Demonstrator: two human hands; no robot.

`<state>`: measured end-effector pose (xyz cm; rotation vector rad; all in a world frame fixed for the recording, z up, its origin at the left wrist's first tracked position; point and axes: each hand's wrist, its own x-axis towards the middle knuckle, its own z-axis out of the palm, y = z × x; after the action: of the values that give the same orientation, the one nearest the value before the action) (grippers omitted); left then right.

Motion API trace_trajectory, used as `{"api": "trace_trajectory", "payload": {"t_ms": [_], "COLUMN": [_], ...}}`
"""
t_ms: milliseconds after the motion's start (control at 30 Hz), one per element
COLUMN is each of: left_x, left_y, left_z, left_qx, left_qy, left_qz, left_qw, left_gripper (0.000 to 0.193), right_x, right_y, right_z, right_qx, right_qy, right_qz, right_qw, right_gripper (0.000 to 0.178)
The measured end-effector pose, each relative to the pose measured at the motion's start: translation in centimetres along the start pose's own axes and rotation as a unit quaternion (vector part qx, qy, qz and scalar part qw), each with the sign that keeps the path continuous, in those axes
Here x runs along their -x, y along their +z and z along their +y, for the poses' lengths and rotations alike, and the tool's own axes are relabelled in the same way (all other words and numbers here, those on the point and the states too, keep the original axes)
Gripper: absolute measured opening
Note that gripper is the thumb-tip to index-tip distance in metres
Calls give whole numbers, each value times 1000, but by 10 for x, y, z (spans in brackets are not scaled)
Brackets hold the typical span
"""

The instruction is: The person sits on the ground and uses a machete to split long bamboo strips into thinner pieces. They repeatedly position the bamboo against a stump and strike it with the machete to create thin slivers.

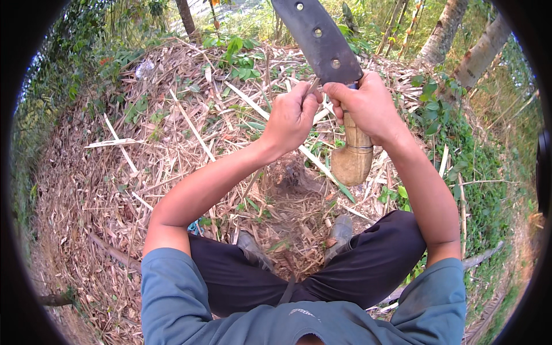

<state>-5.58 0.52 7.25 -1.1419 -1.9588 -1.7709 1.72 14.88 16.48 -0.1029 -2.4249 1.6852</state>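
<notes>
My right hand (368,109) is closed around the wooden handle of a machete (352,155), whose rounded butt hangs below my fist. Its broad dark part (317,34) slants up and left past the top of the picture, with three round light spots along it; whether that is bare blade or a sheath I cannot tell. Beside it my left hand (292,115) pinches a thin brownish strip (313,86), held close to the machete near my right thumb. Most of the strip is hidden by my fingers.
Dry leaves and split pale strips (247,100) litter the ground in front of me. A stump-like lump (290,175) sits between my boots (339,233). Tree trunks (445,31) rise at the far right, green plants (238,57) ahead, and a branch (112,250) lies at the left.
</notes>
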Motion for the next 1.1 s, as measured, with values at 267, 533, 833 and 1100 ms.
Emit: {"api": "trace_trajectory", "payload": {"t_ms": [267, 533, 833, 1100], "left_x": [18, 24, -4, 17], "left_y": [12, 18, -42, -49], "left_z": [-6, -11, -52, -45], "left_qx": [-35, -45, 197, 315], "left_qy": [-35, -44, -293, -388], "left_qz": [-37, -59, -113, -53], "left_qw": [998, 996, 929, 864], "left_gripper": [18, 19, 24, 29], "right_x": [4, 5, -69, -31], "right_y": [-5, -16, -60, -72], "right_z": [36, 48, 177, 369], "right_qx": [-89, -168, -23, 445], "right_qy": [82, 133, 203, 263], "right_qz": [-42, -60, 174, 71], "right_qw": [992, 975, 963, 853], "right_gripper": [12, 11, 15, 36]}}
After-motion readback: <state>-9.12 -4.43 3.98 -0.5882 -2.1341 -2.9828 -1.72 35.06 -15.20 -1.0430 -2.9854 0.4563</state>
